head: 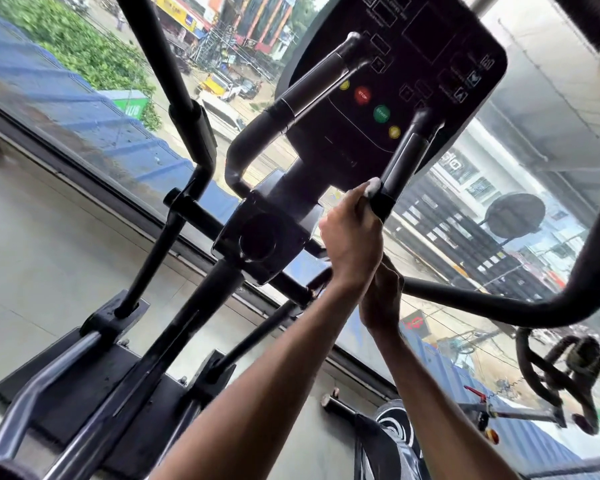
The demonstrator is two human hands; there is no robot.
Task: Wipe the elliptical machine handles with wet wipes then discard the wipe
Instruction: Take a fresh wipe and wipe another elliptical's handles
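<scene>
At the far left the elliptical's steel pedal rail (32,386) runs out of the bottom edge, so its end is cut off, and pale floor (49,237) lies open beside it up to the window sill. The left swing arm (160,46) rises past the top edge, its grip out of view. Behind it the window (84,109) shows a blue roof and a blurred street. In the middle stands the centre column with its round hub (262,242), and above it the left fixed handle (309,93) bends up in front of the console (430,64), whose top is cropped and whose small print is too blurred to read; only the red stop button (362,95) and green start button (381,113) can be made out. Just right of the hub, the left hand (352,244) has its fingers curled round the lower end of the right fixed handle (400,164), pressing the white wet wipe (373,187) against it; only a small bunched corner of the wipe shows above the knuckles. The right hand (381,296) sits directly behind the left wrist, in shadow and mostly hidden, so I cannot tell whether it grips anything. Open space lies right of the handle as far as the curved right swing arm (534,306), which leaves at the right edge. Below it a neighbouring machine (568,368) is partly cut off.
</scene>
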